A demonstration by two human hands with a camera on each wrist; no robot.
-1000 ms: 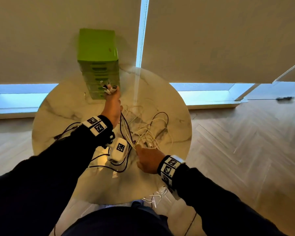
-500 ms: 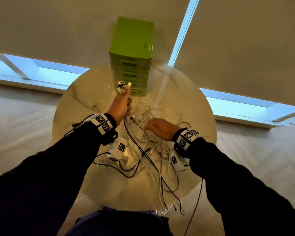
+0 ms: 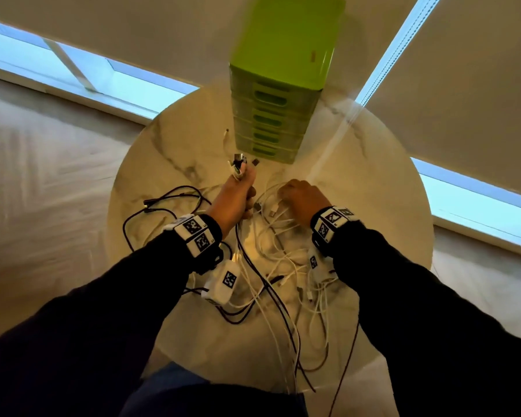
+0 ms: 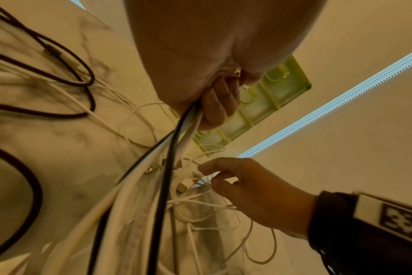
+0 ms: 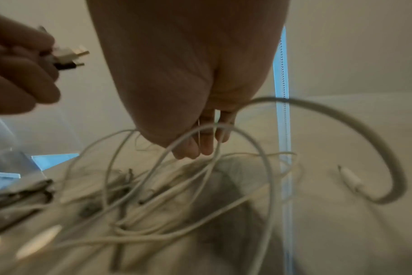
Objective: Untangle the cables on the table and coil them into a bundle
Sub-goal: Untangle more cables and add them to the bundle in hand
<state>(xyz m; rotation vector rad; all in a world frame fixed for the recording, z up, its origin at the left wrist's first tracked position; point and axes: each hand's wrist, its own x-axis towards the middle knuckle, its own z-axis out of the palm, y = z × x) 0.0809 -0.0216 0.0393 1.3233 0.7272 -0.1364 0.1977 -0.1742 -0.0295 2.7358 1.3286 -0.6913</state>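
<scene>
Black and white cables (image 3: 283, 266) lie tangled over the round marble table (image 3: 373, 206). My left hand (image 3: 241, 188) grips a bundle of black and white cables (image 4: 176, 134), whose plug ends (image 3: 239, 165) stick out above the fist. The same plugs (image 5: 66, 57) show in the right wrist view. My right hand (image 3: 286, 191) is close beside the left, over the white cables. Its curled fingers (image 4: 223, 178) pinch a thin white cable (image 4: 188, 199). A white loop (image 5: 254, 145) arches in front of its fingertips (image 5: 200, 147).
A green drawer unit (image 3: 280, 85) stands at the table's far edge, just beyond my left hand. A loose white plug (image 3: 226, 133) lies beside it. Black cable loops (image 3: 163, 206) spread to the left. Several cables hang over the near edge (image 3: 298, 371).
My right hand has moved from the near side of the table to the far side of the tangle, beside the left hand. The left hand still holds the plug ends.
</scene>
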